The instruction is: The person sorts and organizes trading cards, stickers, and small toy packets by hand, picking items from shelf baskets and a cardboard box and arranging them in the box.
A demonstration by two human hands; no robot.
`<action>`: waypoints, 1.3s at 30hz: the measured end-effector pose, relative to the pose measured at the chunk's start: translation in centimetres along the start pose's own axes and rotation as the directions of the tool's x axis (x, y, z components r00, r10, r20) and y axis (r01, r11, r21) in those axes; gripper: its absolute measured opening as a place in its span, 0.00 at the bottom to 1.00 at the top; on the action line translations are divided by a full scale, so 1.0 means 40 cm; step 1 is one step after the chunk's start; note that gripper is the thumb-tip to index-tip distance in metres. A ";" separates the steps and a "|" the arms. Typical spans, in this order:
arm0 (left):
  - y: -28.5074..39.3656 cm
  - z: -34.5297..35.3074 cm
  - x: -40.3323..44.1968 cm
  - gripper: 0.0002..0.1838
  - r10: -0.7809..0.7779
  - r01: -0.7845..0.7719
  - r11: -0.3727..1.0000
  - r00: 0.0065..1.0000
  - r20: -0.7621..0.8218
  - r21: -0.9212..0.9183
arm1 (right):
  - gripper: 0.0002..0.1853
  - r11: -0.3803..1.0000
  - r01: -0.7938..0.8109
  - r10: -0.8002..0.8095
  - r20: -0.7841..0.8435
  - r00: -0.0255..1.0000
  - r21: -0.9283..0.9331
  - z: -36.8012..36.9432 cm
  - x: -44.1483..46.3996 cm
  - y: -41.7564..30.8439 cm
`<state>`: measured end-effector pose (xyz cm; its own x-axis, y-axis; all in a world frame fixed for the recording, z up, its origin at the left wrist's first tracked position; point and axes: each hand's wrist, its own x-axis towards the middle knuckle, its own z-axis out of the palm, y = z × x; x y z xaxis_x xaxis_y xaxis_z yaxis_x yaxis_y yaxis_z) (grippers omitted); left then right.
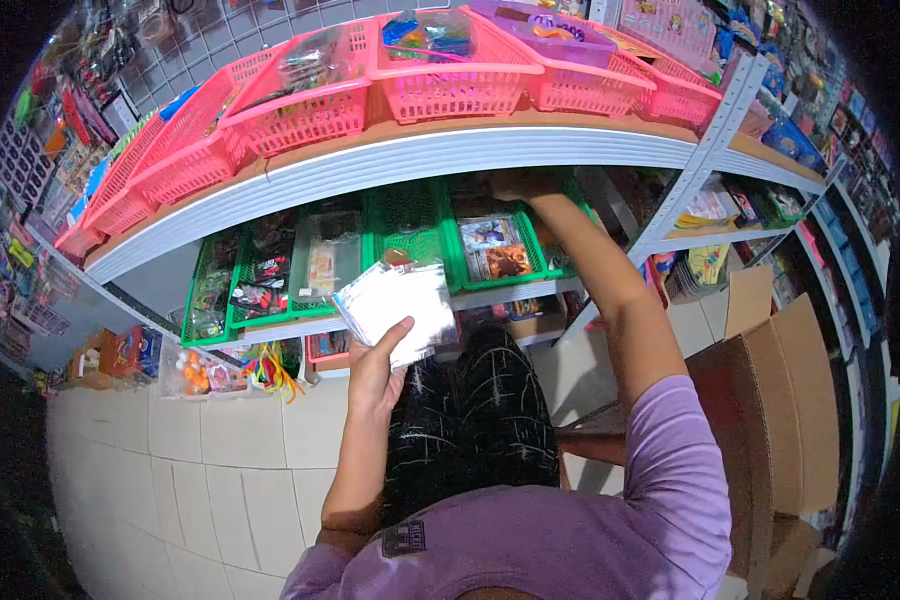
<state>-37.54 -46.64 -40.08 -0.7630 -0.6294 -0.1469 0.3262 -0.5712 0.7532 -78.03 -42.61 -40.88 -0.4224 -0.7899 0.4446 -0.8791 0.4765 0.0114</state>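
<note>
My left hand [378, 372] is closed on a stack of white cards or packets [395, 308], thumb on top, in front of the lower shelf. The stack is washed out by bright light, so its print cannot be read. My right hand [520, 185] reaches under the upper shelf, over the back of a green basket [457, 262] that holds picture packs [497, 262]. Shadow hides its fingers and anything they may hold. Left of that basket is another green basket [407, 215] with its mesh bottom showing.
Pink baskets [455, 95] line the upper shelf [410, 152] above my hands. A metal post [685, 165] stands right of my right arm. An open cardboard box [795, 400] is at the right. A clear bin [205, 375] sits on the floor at left.
</note>
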 end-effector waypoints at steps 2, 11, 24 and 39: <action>-0.010 0.010 0.010 0.25 0.002 -0.002 1.000 1.000 0.004 -0.019 | 0.38 1.000 0.018 -0.018 0.017 1.000 0.002 0.008 0.001 -0.002; -0.024 0.021 0.022 0.25 -0.015 0.016 1.000 0.999 0.048 -0.021 | 0.21 0.955 0.182 -0.249 0.299 0.921 0.234 -0.043 -0.119 -0.067; -0.007 0.016 -0.012 0.25 0.013 -0.013 1.000 0.999 0.033 -0.013 | 0.32 0.979 0.200 -0.203 0.286 0.937 0.040 -0.073 -0.107 -0.072; -0.020 -0.019 0.009 0.31 -0.039 0.043 0.998 0.996 0.074 -0.045 | 0.36 0.990 0.141 -0.110 0.457 0.883 -0.033 -0.041 -0.075 -0.017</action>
<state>-37.65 -46.81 -41.23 -0.8144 -0.5658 -0.1288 0.3182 -0.6210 0.7163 -75.80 -39.91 -40.75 -0.3767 -0.9262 -0.0178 -0.9220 0.3731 0.1033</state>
